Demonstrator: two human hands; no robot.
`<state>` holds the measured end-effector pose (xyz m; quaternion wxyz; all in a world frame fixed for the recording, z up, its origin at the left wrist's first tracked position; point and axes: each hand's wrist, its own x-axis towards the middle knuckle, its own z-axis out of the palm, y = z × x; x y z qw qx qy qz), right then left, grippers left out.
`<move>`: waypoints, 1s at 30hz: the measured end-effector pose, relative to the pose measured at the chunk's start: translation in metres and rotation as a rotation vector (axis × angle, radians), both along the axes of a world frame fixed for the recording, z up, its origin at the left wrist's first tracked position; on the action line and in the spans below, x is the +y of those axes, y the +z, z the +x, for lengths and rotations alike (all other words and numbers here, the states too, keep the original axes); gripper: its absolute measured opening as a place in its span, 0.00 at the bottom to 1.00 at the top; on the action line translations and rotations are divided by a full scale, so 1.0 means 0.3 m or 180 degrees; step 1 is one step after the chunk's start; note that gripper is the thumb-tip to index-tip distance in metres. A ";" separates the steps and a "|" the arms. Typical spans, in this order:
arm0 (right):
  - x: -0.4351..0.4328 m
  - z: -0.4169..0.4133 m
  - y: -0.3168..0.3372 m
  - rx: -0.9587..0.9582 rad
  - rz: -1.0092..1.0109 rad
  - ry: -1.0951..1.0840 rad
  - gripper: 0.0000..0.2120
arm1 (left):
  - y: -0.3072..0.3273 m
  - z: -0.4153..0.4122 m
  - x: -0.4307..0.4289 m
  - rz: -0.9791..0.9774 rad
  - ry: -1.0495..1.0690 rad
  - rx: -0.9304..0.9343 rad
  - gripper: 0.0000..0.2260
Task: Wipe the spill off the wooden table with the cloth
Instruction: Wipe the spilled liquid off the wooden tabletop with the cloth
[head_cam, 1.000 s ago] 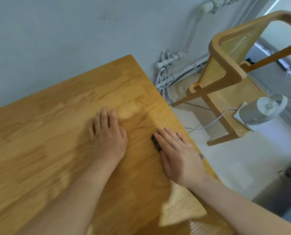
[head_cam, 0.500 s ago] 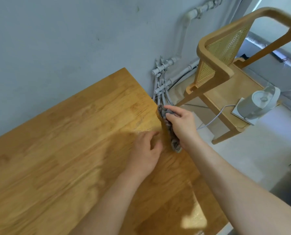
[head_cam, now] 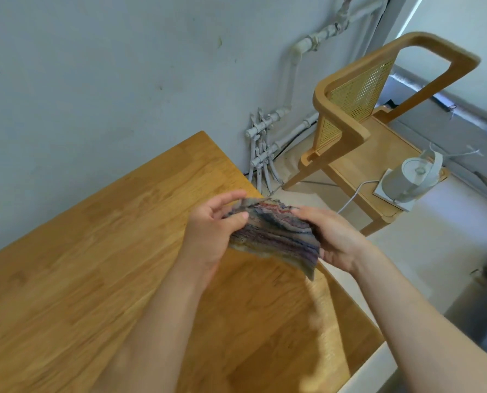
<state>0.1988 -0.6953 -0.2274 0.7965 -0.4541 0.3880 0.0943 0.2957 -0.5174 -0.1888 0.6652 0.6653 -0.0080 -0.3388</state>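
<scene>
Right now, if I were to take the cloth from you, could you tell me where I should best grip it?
Probably the loose lower corner of the cloth, pinched from below on the right, beyond the table edge. The left hand and right hand hold its two ends, stretching it between them, so that hanging corner offers the clearest hold.

No readable text, labels, brands, numbers or signs in view. Cloth [head_cam: 273, 236], worktop [head_cam: 94, 265], chair [head_cam: 347, 136], kettle [head_cam: 406, 182]: no legible lettering.
</scene>
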 end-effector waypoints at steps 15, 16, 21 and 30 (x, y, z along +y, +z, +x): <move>0.176 -0.064 -0.265 0.0964 -0.4077 0.1872 0.46 | -0.286 -0.160 0.068 0.2099 -0.1465 -0.2113 0.13; 0.189 -0.054 -0.279 0.1106 -0.4374 0.1766 0.45 | -0.293 -0.145 0.063 0.2097 -0.1342 -0.2151 0.13; 0.131 0.002 -0.317 0.0944 -0.4689 0.1542 0.24 | -0.352 -0.040 0.071 0.2574 -0.0756 -0.2506 0.12; 0.082 0.210 -0.350 0.0604 -0.4553 0.1664 0.21 | -0.459 0.299 -0.001 0.3410 -0.0817 -0.3042 0.20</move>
